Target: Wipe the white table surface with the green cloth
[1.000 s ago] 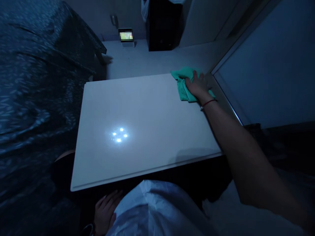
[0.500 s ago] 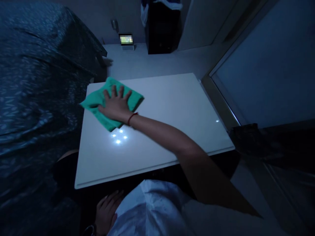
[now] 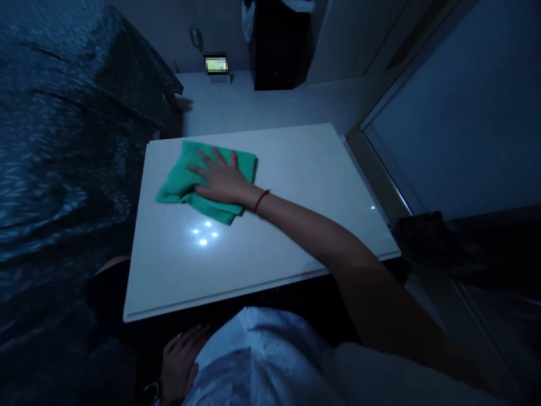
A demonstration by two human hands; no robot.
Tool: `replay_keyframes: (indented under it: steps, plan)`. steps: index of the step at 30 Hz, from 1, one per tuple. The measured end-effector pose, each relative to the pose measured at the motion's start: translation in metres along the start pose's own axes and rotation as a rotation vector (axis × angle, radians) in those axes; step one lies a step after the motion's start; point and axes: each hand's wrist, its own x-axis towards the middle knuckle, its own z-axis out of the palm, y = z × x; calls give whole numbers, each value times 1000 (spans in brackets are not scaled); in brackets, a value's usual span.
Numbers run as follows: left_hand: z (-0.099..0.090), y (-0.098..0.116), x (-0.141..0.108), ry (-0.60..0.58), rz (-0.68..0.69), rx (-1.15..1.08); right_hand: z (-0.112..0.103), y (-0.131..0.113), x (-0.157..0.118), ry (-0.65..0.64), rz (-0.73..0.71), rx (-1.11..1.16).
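Note:
My right hand (image 3: 226,179) lies flat with fingers spread on a green cloth (image 3: 180,175), pressing it against a white tabletop (image 3: 296,163). The cloth is near the tabletop's far left part, with its left side creased and partly folded. A red string bracelet (image 3: 262,199) circles my right wrist. At the bottom, my left hand (image 3: 181,358) rests by my lap beside the pale shirt (image 3: 253,349), its fingers stretched out and holding nothing visible. A watch or bracelet (image 3: 151,393) shows in part at the left wrist.
A dark patterned cover (image 3: 63,141) drapes over furniture at the left. Beyond the tabletop stand a small lit screen (image 3: 216,65) and a black cabinet (image 3: 279,51). A large pale panel (image 3: 460,124) borders the right, with a dark object (image 3: 420,231) near the right corner.
My right hand and the green cloth have slid to the right across the tabletop, and the cloth has turned a little. My left hand stays nearly in place.

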Motion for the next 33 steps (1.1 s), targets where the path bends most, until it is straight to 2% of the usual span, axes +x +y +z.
replay_keyframes:
  steps: [5,8,10,13,16,20,24,29,33]
  plan:
    - [-2,-4,6,9,73,43,-32,101,-52,76,384,-36]
    - [-3,-5,6,-3,87,55,-46,148,-93,123,679,-66]
    - [-3,-6,5,7,99,60,-50,165,-117,179,849,-54]
    - [0,-7,4,12,92,60,-46,165,-142,272,1009,-3]
    - [3,-8,1,18,96,56,-37,144,-148,265,1023,-23]
    - [7,-4,-4,18,36,19,-23,95,-127,173,897,-71]
    - [5,6,-7,-17,-101,-30,-8,35,-76,105,626,-50]
    - [-2,14,-2,-54,-118,0,19,-52,-8,84,265,-3]
    - [-8,16,3,-110,-121,46,35,-104,9,83,30,-20]
